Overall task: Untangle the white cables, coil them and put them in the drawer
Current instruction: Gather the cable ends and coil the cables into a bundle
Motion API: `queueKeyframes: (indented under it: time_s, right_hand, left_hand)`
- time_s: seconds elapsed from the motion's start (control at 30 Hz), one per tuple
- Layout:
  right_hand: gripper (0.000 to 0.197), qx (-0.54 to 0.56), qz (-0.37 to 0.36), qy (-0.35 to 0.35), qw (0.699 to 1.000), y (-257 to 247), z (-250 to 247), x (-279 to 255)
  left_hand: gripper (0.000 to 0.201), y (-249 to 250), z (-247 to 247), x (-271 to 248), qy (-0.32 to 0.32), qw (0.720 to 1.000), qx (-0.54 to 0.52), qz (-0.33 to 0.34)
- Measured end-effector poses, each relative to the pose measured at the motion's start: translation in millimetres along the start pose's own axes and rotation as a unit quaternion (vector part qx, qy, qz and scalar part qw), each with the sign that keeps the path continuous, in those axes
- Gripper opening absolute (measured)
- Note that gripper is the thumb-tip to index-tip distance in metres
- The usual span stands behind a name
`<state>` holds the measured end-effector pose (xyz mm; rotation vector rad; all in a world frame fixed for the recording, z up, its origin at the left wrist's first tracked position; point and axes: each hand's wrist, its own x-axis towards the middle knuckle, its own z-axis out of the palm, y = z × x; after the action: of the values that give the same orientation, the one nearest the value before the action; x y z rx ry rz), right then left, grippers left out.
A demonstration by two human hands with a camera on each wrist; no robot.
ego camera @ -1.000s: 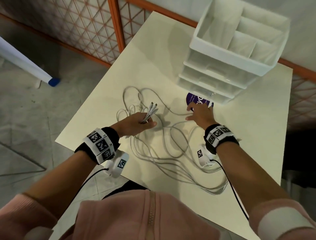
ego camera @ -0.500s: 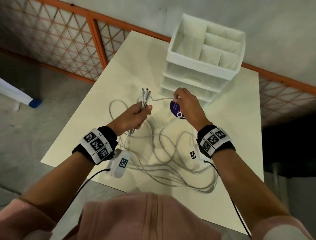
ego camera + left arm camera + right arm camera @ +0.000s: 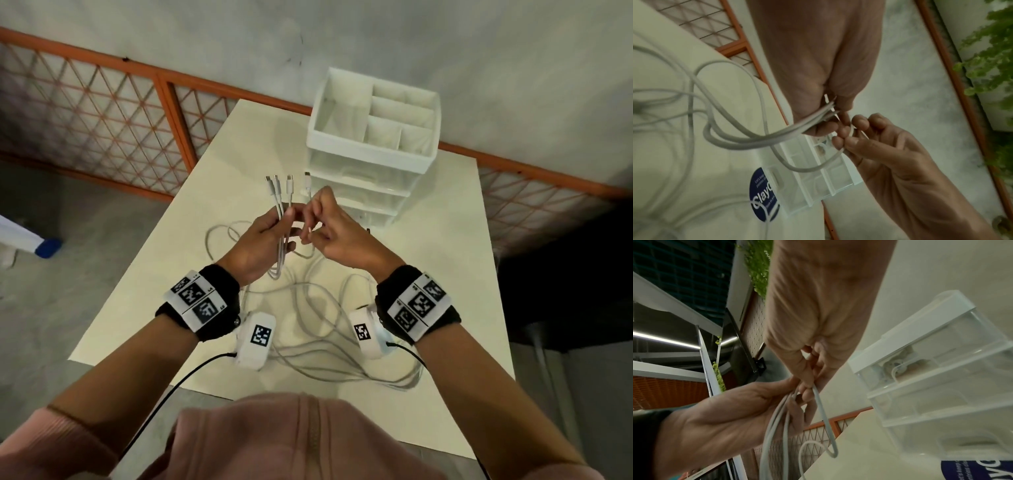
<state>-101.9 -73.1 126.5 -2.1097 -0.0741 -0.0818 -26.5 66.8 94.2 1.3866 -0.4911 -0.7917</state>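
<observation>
Several white cables [image 3: 308, 339] lie in tangled loops on the cream table [image 3: 445, 274]. My left hand [image 3: 263, 236] is raised above the table and grips three cable ends, whose plugs [image 3: 279, 181] stick up past the fingers. My right hand [image 3: 329, 226] is right beside it and pinches a fourth cable end, its plug [image 3: 307, 180] pointing up. The wrist views show the gripped bundle [image 3: 756, 138] and the pinched cable [image 3: 824, 415]. A white drawer unit [image 3: 370, 181] with clear, closed drawers stands just behind the hands.
An open-top divided tray [image 3: 376, 116] forms the top of the drawer unit. A round dark blue sticker [image 3: 761, 194] lies on the table by the unit's base. An orange lattice fence [image 3: 102, 113] runs behind the table. The table's near edge [image 3: 308, 397] is close to my body.
Both hands have risen from the table and come together. The right hand picked up a cable end near the sticker and brought it up beside the bundle in the left hand.
</observation>
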Motion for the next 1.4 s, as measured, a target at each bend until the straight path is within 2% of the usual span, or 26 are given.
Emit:
queueKeyframes:
  time_s: [0.17, 0.23, 0.3, 0.4, 0.47, 0.53, 0.6, 0.7, 0.8, 0.9, 0.97, 1.03, 1.1, 1.17, 1.23, 1.3, 1.33, 1.4]
  right_hand:
    - [0.032, -0.002, 0.006, -0.009, 1.0, -4.3, 2.2, -1.6]
    - [0.035, 0.011, 0.005, -0.001, 1.0, -5.6, 7.2, -1.7]
    - [0.047, 0.04, 0.015, 0.036, 0.998, -3.4, 12.4, -0.4]
    - [0.054, 0.105, 0.076, 0.064, 0.989, 8.3, 8.2, -0.6]
    - [0.038, 0.121, 0.12, 0.011, 0.985, 15.5, -0.2, -3.0]
    - [0.011, 0.053, 0.148, -0.079, 0.984, 16.7, -7.0, -1.0]
    - [0.025, -0.047, 0.169, -0.155, 0.972, 17.6, -10.5, 3.9]
    - [0.031, -0.171, 0.164, -0.201, 0.951, 25.4, -19.1, 8.8]
    - [0.034, -0.227, 0.164, -0.142, 0.95, 45.4, -40.6, 4.9]
    - [0.03, -0.154, 0.17, -0.073, 0.971, 51.8, -62.7, -1.0]
    - [0.028, -0.105, 0.161, -0.066, 0.979, 42.2, -66.4, 0.9]
    - [0.031, -0.07, 0.152, -0.1, 0.981, 23.3, -60.5, 6.4]
    - [0.038, -0.083, 0.15, -0.157, 0.973, 6.4, -49.0, 14.4]
    - [0.036, -0.135, 0.143, -0.195, 0.961, -5.7, -38.4, 20.9]
    - [0.031, -0.15, 0.138, -0.199, 0.959, -9.2, -32.9, 24.0]
    - [0.029, -0.102, 0.152, -0.177, 0.967, -4.5, -34.2, 19.3]
    - [0.029, -0.071, 0.159, -0.166, 0.971, 0.4, -36.8, 14.0]
    - [0.03, -0.052, 0.193, -0.164, 0.966, 20.1, -42.0, 0.8]
  left_hand:
    - [0.031, -0.2, 3.1, -3.2, -0.011, 1.0, -0.013, 0.011]
    - [0.032, -0.2, 3.1, -3.2, -0.007, 1.0, -0.014, 0.024]
    - [0.022, 3.1, 3.2, -2.5, 0.046, 0.998, 0.004, 0.04]
    - [0.026, 11.2, -1.9, -1.7, 0.159, 0.984, 0.009, 0.079]
    - [0.028, 16.0, -8.6, -3.9, 0.177, 0.978, 0.0, 0.111]
    - [0.029, 18.9, -7.6, -9.8, 0.176, 0.974, -0.009, 0.14]
    - [0.029, 19.5, -3.2, -14.4, 0.191, 0.969, -0.012, 0.159]
    - [0.029, 24.6, -4.7, -18.6, 0.225, 0.956, -0.01, 0.188]
    - [0.027, 41.9, -26.5, -20.9, 0.274, 0.936, -0.014, 0.221]
    - [0.027, 50.8, -51.8, -21.5, 0.318, 0.921, 0.017, 0.226]
    - [0.026, 44.2, -56.7, -20.7, 0.306, 0.928, 0.075, 0.197]
    - [0.031, 34.1, -46.5, -19.7, 0.244, 0.948, 0.143, 0.149]
    - [0.045, 23.2, -31.5, -16.5, 0.174, 0.963, 0.18, 0.097]
    - [0.04, 15.4, -17.9, -14.0, 0.108, 0.965, 0.226, 0.082]
    - [0.038, 9.1, -11.3, -12.5, 0.057, 0.957, 0.27, 0.092]
    - [0.026, 9.1, -10.5, -12.7, 0.055, 0.954, 0.275, 0.105]
    - [0.021, 11.8, -11.6, -13.4, 0.074, 0.951, 0.276, 0.115]
    - [0.016, 14.5, -21.5, -11.9, 0.16, 0.945, 0.254, 0.133]
